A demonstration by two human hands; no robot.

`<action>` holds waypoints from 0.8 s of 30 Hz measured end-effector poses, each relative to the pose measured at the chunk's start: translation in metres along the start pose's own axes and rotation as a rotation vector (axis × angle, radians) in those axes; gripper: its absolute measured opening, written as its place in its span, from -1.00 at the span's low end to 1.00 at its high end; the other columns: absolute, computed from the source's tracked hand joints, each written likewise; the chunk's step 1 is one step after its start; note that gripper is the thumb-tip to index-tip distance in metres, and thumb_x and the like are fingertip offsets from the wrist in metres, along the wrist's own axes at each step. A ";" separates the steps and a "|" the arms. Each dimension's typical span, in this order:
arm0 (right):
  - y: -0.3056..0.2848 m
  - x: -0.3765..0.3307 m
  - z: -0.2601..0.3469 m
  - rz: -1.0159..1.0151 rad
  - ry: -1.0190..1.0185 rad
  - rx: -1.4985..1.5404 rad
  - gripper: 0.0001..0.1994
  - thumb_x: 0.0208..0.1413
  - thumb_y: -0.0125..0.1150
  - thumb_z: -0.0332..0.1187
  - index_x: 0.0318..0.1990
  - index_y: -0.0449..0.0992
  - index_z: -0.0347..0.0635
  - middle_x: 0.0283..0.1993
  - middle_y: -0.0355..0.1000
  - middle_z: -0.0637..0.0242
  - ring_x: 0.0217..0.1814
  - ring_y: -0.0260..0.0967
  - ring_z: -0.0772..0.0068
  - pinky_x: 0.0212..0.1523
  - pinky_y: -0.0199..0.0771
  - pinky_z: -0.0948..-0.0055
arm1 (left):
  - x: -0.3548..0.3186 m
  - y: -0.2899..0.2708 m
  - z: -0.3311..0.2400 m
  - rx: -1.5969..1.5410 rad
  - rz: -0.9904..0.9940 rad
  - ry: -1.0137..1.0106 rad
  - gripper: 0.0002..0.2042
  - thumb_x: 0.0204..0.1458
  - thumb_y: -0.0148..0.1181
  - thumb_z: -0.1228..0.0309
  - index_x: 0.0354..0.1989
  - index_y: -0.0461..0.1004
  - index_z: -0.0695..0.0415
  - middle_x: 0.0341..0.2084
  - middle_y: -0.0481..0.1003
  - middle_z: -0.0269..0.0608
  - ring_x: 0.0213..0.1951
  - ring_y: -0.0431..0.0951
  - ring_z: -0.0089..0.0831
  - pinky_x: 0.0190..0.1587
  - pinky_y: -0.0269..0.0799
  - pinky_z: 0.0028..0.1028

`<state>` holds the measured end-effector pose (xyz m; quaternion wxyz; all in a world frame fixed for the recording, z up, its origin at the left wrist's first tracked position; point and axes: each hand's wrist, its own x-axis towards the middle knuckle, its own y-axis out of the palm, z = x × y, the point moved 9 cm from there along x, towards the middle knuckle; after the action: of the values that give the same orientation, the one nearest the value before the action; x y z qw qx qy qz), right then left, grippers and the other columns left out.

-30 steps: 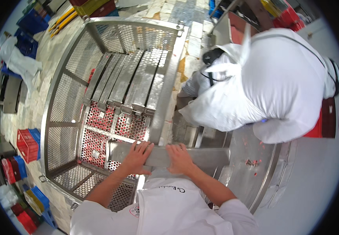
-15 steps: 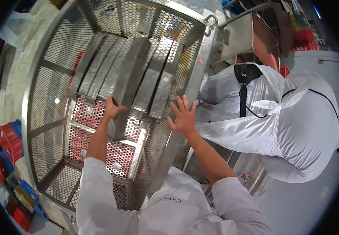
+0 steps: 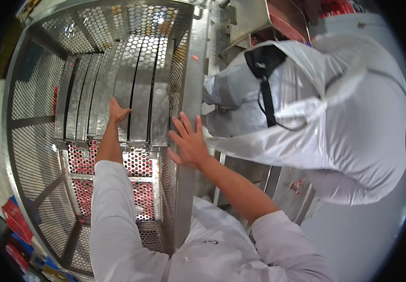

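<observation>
A row of long, narrow metal boxes [image 3: 143,94] lies side by side inside a large perforated metal cage [image 3: 186,188]. My left hand [image 3: 116,112] rests on one of these boxes near the middle of the row. Its thumb stands out to the right, and the fingers point away from me. On the cage's right rim, my right hand [image 3: 189,142] lies with its fingers spread, holding nothing. Below the row, red pieces show through the holes of a perforated metal panel [image 3: 109,178].
Close on the right, a co-worker in white clothing and a plastic apron [image 3: 301,113] bends over. Behind that person stands a metal bin [image 3: 247,21]. Red and blue crates [image 3: 17,221] are at the lower left. Red scraps [image 3: 297,186] lie at the right.
The tilted metal box in my left hand has come down into line with the row. My left fingers have loosened from around it. The view has shifted; my right hand remains at the rim.
</observation>
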<state>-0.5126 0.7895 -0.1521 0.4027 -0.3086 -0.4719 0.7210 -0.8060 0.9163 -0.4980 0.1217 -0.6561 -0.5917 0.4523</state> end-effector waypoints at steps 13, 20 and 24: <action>-0.080 -0.293 0.026 -0.035 0.073 0.464 -0.64 0.15 0.24 -0.17 0.02 0.50 -0.16 -0.10 0.49 0.10 0.01 0.44 -0.03 0.05 0.38 0.04 | -0.486 -0.033 -0.372 -0.546 -0.613 0.782 -0.73 0.18 0.28 0.50 0.02 0.48 0.29 -0.02 0.43 0.00 0.02 0.46 -0.14 0.17 0.36 -0.22; -0.062 -0.721 0.018 -0.101 0.760 0.482 -0.69 0.19 0.19 -0.20 0.03 0.55 -0.08 -0.06 0.57 0.11 -0.03 0.52 -0.04 0.11 0.47 0.06 | -0.872 0.378 -0.532 -0.115 1.005 1.229 -0.58 0.24 0.25 0.24 0.13 0.45 0.31 -0.03 0.53 0.07 -0.03 0.56 -0.10 0.07 0.46 -0.25; -0.089 -0.933 0.028 -0.391 1.239 0.518 -0.64 0.20 0.22 -0.21 0.09 0.57 -0.15 0.00 0.60 0.11 0.01 0.55 -0.02 0.08 0.56 0.13 | -0.937 0.537 -0.459 0.306 1.173 0.716 -0.35 0.27 0.04 -0.12 0.12 0.50 0.34 -0.01 0.56 0.29 0.10 0.54 0.16 0.15 0.41 -0.09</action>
<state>-0.0570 -0.0155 0.0011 0.7805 -0.4667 -0.0152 0.4157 -0.0071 0.1124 -0.1923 0.1359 -0.9510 0.0064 0.2775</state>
